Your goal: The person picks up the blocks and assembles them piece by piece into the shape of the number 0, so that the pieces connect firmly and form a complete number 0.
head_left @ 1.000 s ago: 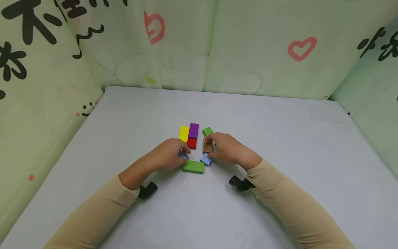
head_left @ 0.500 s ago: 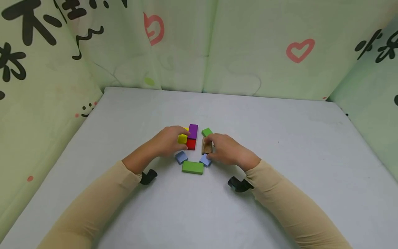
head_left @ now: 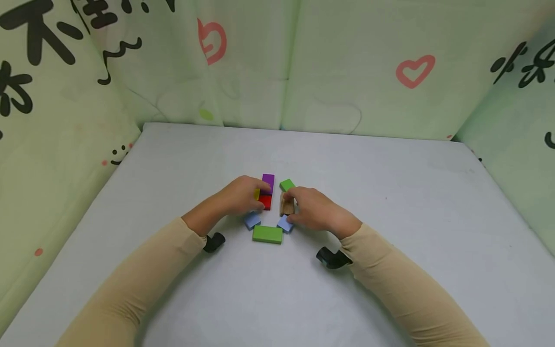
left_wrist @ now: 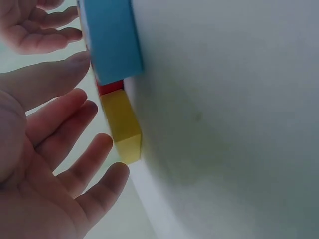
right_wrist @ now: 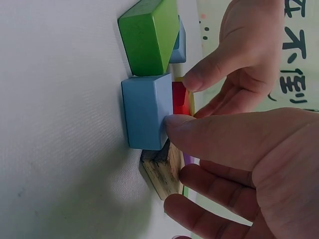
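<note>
My left hand [head_left: 240,195] is over the left blocks, its thumb by the red block [head_left: 266,203] and its index finger at the purple block [head_left: 269,182]. The yellow block [head_left: 257,194] is mostly hidden by that hand; in the left wrist view the fingers spread loosely beside the yellow block [left_wrist: 122,119]. My right hand [head_left: 314,207] rests at the right side. Its thumb touches the right blue block [right_wrist: 144,112], and its other fingers lie loosely near the brown wooden block [right_wrist: 167,174]. Beyond that is a small green block [head_left: 286,185].
A long green block [head_left: 267,234] lies in front, with the left blue block [head_left: 252,220] at its left end. The white table [head_left: 390,241] is enclosed by printed green curtains [head_left: 347,67].
My left hand has left the left blue block, moved away from me to the yellow block, then shifted slightly right toward the red and purple blocks. My right hand has stayed in place.
</note>
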Demonstrator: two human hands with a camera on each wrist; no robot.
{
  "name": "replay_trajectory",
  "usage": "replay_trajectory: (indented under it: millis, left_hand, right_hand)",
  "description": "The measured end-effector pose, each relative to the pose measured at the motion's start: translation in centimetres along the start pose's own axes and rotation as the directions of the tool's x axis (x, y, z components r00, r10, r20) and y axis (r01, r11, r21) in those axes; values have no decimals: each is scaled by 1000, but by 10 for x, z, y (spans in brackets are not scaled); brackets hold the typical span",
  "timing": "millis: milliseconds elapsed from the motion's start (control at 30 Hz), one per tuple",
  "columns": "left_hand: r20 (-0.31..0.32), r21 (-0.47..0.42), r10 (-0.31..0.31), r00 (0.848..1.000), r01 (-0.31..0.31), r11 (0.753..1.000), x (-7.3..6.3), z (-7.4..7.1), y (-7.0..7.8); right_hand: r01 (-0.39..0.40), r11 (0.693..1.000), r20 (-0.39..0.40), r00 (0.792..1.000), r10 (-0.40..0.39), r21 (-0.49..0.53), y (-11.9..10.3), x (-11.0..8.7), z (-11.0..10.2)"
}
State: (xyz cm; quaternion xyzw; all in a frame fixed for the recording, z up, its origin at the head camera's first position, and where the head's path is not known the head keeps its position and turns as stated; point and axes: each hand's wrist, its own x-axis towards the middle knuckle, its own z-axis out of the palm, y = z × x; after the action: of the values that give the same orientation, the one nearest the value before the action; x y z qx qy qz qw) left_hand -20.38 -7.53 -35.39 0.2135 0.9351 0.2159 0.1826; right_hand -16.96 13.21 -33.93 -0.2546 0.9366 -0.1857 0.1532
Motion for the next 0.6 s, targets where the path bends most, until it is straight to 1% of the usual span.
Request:
replay_trajectory:
  millis: [233, 600]
  left_hand:
    - [-20, 41, 14, 1000, -13, 999, 2, 2, 0]
    - [-40, 55, 46, 998, -44, 998, 3, 3, 1]
  right_hand:
    - [5, 1000, -3, 1000, -5, -4, 0, 0, 0]
    - [9, 1000, -4, 1000, -9, -11, 0, 0, 0]
